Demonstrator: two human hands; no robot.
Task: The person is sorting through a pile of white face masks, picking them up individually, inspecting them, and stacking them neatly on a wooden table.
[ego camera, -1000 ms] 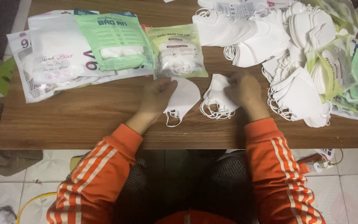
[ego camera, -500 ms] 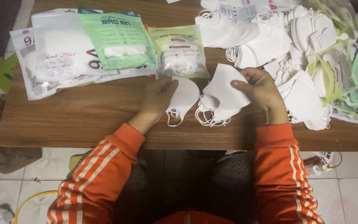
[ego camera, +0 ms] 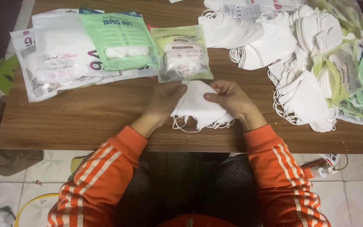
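- Two hands meet over a small stack of white face masks at the near middle of the wooden table, in the single head view looking straight down.
- Left hand: at 9 o'clock of the stack, fingers curled onto its left edge, thumb on top; it grips the masks.
- Right hand: at 3 o'clock of the stack, thumb pressed on the upper right face, fingers wrapped under the edge; it also holds the masks.
- White ear loops trail out from the stack toward 6 o'clock and lie on the wood.
- Both arms wear orange sleeves with white stripes.
- At 12 o'clock, just beyond the hands, lies a clear pouch with a pale green header, white masks inside.
- At 10 o'clock, several flat packets overlap, one green-fronted, the others white.
- At 1 to 3 o'clock, a large heap of loose white masks spreads over the far right of the table, mixed with green-edged bags.
- Below the table edge, tiled floor shows.
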